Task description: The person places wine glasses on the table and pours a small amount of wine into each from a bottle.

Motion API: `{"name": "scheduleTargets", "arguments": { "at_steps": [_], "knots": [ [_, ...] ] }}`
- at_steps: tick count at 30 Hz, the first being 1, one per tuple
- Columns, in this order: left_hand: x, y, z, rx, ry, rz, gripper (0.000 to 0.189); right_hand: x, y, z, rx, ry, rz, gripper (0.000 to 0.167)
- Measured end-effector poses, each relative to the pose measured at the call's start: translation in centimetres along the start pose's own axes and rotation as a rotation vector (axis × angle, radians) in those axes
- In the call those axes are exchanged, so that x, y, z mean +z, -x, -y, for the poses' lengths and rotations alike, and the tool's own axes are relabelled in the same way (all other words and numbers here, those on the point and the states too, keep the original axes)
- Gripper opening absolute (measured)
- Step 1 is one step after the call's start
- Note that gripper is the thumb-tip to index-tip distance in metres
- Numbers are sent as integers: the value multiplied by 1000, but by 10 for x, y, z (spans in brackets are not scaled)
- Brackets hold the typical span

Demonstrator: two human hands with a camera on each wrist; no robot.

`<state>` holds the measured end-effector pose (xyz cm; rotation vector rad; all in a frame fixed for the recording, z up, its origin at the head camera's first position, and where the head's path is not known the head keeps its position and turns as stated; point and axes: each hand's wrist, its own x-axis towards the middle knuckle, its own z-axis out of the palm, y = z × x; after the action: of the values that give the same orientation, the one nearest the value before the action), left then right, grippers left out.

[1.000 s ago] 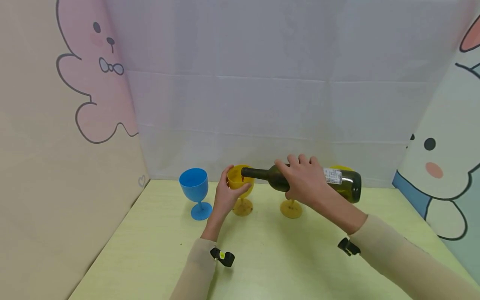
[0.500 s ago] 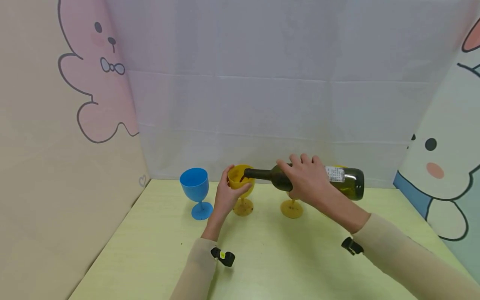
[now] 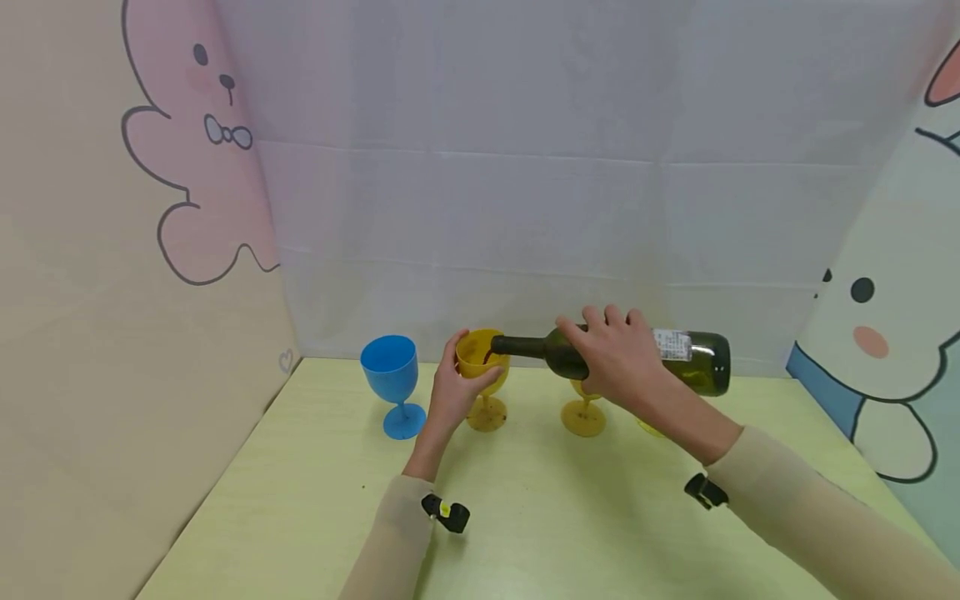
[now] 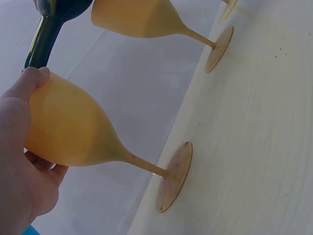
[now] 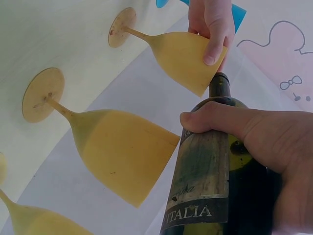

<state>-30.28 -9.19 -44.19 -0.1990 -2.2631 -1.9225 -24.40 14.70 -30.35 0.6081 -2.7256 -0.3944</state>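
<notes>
My left hand (image 3: pixel 452 392) grips the bowl of a yellow goblet (image 4: pixel 73 122), thumb on the near side. The goblet stands upright, its foot on the table. With my right hand (image 3: pixel 618 358) I hold a dark green wine bottle (image 3: pixel 708 362) nearly level, its neck pointing left. The bottle's mouth is over the goblet's rim, and a thin dark red stream runs from it into the bowl. A label reading "ITALIA" shows in the right wrist view. How full the goblet is cannot be made out.
A blue goblet (image 3: pixel 390 371) stands left of my left hand. Another yellow goblet (image 5: pixel 124 152) stands below the bottle, partly hidden in the head view. A third yellow goblet (image 5: pixel 44 223) is further right, mostly covered by my right arm. A pale wall sheet (image 3: pixel 465 217) hangs behind the table (image 3: pixel 525 517).
The bottle has shifted slightly right, and its base has risen a little toward level. The red stream shows longer than before. My left hand and its goblet have stayed in place.
</notes>
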Motion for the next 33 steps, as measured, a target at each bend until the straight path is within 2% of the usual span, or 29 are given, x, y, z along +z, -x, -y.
{"name": "scheduleTargets", "arguments": {
  "at_steps": [8, 17, 33],
  "knots": [
    [1, 1, 0, -1, -5, -3, 87, 3, -1, -1, -11, -2, -40, 81],
    [0, 1, -1, -22, 5, -3, 87, 4, -2, -3, -18, 0, -52, 82],
    [0, -1, 1, -23, 10, 7, 87, 7, -2, -4, -31, 33, -88, 82]
  ]
}}
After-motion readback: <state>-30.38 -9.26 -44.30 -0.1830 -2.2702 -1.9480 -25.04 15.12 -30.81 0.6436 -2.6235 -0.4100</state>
